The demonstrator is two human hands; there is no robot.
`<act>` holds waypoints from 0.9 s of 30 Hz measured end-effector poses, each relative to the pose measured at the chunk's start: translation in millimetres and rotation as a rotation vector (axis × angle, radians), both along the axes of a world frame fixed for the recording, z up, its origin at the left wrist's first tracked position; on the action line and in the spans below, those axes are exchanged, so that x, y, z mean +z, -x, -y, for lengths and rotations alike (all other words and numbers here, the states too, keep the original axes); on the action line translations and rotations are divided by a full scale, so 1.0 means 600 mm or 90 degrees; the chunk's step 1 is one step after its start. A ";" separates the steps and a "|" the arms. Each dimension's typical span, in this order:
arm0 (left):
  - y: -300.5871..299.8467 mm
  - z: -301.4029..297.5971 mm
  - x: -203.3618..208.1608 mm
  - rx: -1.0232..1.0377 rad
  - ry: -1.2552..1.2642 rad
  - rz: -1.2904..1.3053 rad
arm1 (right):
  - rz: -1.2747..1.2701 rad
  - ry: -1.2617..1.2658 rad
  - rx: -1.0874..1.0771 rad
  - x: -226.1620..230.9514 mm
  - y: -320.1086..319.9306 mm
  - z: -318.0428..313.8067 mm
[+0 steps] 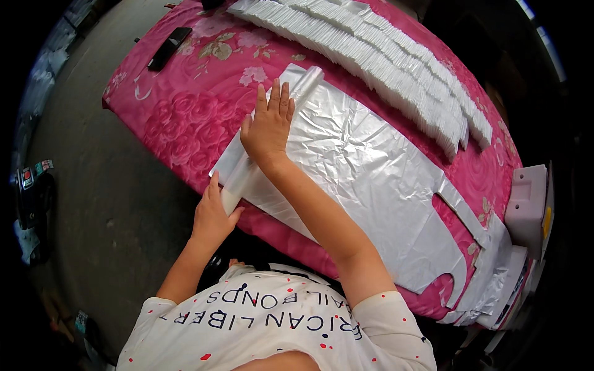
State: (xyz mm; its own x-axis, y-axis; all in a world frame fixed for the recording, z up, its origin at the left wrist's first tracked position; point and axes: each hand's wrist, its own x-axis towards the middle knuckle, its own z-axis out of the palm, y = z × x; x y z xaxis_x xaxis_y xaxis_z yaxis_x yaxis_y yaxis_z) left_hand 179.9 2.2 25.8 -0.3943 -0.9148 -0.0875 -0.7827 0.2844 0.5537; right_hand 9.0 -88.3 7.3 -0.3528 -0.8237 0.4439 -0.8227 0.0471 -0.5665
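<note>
A flat silvery-white plastic bag (pixel 346 148) with cut-out handles lies spread over the table, wrinkled across its upper part. Its left end is wound into a roll (pixel 237 180) that slants from near the table's front edge up to the far side. My right hand (pixel 269 127) rests on the roll's middle, palm down, fingers stretched out and slightly apart. At the roll's near end, my left hand (pixel 213 213) has its thumb on one side and its fingers along the other, the end between them. Some of the left fingers are hidden.
A pink rose-patterned cloth (pixel 185 133) covers the table. Long rows of white folded stacks (pixel 377 62) curve along the far side. A dark phone (pixel 169 48) lies at the far left. Beside the right edge stands a pale plastic box (pixel 526 201), with more plastic film hanging nearby.
</note>
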 end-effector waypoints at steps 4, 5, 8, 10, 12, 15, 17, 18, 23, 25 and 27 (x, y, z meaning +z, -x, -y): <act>-0.007 -0.003 0.009 0.009 -0.316 -0.282 | 0.392 0.072 -0.090 -0.008 0.006 -0.031; 0.006 -0.014 0.010 0.027 -0.419 -0.444 | 0.624 0.084 -0.047 0.008 0.010 -0.044; 0.027 -0.030 0.035 -0.028 -0.807 -0.709 | 1.215 0.025 0.188 0.070 0.055 -0.084; 0.042 -0.038 0.033 -0.148 -0.988 -0.905 | 1.290 0.089 0.340 0.104 0.080 -0.118; 0.065 -0.046 0.038 -0.219 -1.196 -1.030 | 1.246 0.140 0.374 0.136 0.101 -0.147; 0.103 -0.020 0.051 -0.246 -0.879 -0.614 | 1.076 0.124 0.198 0.167 0.137 -0.198; 0.139 -0.038 0.065 -0.184 -0.584 -0.490 | 1.000 0.163 0.114 0.155 0.139 -0.222; 0.154 -0.048 0.051 -0.184 -0.443 -0.459 | 0.962 0.181 0.073 0.147 0.140 -0.233; 0.194 -0.087 0.063 -0.264 -0.269 -0.268 | 0.967 0.232 -0.026 0.130 0.164 -0.285; 0.179 -0.084 0.057 -0.271 -0.565 -0.271 | 0.988 0.243 -0.040 0.120 0.183 -0.307; 0.156 -0.081 0.044 -0.277 -0.791 -0.273 | 1.015 0.289 -0.034 0.101 0.224 -0.330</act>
